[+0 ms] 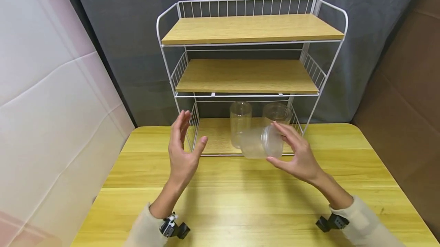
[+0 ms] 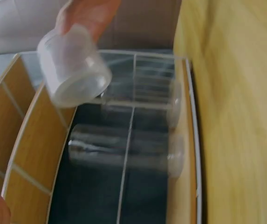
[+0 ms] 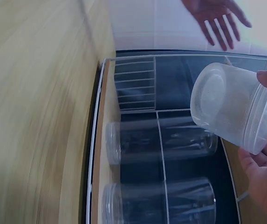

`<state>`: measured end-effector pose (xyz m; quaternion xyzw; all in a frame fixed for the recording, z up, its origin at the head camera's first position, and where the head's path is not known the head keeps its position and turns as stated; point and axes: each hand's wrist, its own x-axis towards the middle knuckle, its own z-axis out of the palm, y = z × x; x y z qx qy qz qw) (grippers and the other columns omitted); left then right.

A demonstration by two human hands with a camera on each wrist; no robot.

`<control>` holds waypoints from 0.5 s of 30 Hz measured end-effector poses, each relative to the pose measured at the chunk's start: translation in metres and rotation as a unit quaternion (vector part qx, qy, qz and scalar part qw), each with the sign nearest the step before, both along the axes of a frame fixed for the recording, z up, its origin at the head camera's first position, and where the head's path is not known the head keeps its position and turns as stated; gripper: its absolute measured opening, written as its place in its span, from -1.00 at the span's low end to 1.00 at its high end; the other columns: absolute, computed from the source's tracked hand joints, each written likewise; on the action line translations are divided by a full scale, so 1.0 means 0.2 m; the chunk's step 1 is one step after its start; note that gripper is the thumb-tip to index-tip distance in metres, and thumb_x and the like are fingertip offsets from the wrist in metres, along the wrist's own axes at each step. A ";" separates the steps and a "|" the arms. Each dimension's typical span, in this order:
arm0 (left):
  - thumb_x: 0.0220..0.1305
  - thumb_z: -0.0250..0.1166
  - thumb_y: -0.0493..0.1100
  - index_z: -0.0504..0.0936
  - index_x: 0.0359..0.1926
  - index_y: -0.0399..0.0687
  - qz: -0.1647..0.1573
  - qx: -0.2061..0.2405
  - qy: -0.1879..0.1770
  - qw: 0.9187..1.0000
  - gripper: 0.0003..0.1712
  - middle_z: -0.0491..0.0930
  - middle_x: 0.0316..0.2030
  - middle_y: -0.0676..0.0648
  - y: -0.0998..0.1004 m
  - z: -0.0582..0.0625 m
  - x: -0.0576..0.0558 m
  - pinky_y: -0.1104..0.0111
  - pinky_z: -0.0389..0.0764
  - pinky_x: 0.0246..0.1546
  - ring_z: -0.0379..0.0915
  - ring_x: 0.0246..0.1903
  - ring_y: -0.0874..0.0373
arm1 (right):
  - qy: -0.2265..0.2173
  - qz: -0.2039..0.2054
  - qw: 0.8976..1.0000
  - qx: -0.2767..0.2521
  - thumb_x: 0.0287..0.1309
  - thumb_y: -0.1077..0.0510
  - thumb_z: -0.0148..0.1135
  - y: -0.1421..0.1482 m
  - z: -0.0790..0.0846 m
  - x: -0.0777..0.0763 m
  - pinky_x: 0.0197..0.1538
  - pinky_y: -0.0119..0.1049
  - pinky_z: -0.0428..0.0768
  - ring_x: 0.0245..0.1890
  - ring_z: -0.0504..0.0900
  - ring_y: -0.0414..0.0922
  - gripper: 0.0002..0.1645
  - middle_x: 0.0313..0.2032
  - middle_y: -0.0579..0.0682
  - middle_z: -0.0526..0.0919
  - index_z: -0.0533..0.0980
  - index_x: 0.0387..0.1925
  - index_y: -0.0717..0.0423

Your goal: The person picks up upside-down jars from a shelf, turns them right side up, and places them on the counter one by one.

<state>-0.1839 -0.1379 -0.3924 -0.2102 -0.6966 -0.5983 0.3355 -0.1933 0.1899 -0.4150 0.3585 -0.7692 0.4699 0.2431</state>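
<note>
A frosted plastic jar (image 1: 256,143) with a ridged screw lid lies tipped sideways in the air before the lowest shelf. My right hand (image 1: 298,156) grips it round the lid end, thumb below and fingers above. In the right wrist view the frosted jar (image 3: 231,105) looks hollow, its base turned to the left. My left hand (image 1: 182,159) is raised to the left of the jar, fingers straight and thumb spread, touching nothing. Behind the held jar, a tall clear jar (image 1: 240,119) and a wider clear jar (image 1: 276,112) stand on the bottom shelf.
A white wire rack with three wooden shelves stands at the back of the wooden table (image 1: 227,208). Its top shelf (image 1: 251,29) and middle shelf (image 1: 247,75) are bare boards with wire rails. A dark curtain (image 1: 123,48) hangs behind the rack.
</note>
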 end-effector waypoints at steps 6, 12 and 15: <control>0.22 0.44 -0.42 0.17 0.60 -0.33 0.004 0.013 0.030 0.999 -0.01 0.30 0.53 -0.26 -0.11 0.10 -0.04 0.12 0.13 0.64 0.18 0.56 -0.10 | 0.023 -0.032 0.997 0.059 -0.25 0.28 0.70 0.06 0.00 0.00 0.24 -0.37 0.65 0.25 0.58 0.13 0.15 0.34 0.27 0.52 0.39 0.46 0.33; 0.25 0.57 -0.14 0.13 0.63 -0.29 -0.003 0.015 0.038 0.999 0.10 0.25 0.58 -0.18 -0.19 0.17 -0.09 0.11 0.04 0.66 0.12 0.59 -0.05 | 0.023 -0.062 0.990 0.127 -0.22 0.15 0.73 0.13 -0.02 -0.01 0.10 -0.05 0.76 0.24 0.59 0.18 0.16 0.33 0.23 0.55 0.40 0.47 0.27; 0.24 0.58 -0.16 0.09 0.64 -0.29 -0.006 0.014 0.029 0.999 0.14 0.22 0.60 -0.14 -0.21 0.19 -0.11 0.13 0.03 0.66 0.09 0.60 -0.02 | 0.029 -0.068 0.985 0.158 -0.22 0.13 0.73 0.17 -0.04 -0.01 0.12 -0.02 0.75 0.22 0.61 0.18 0.15 0.31 0.21 0.56 0.42 0.46 0.27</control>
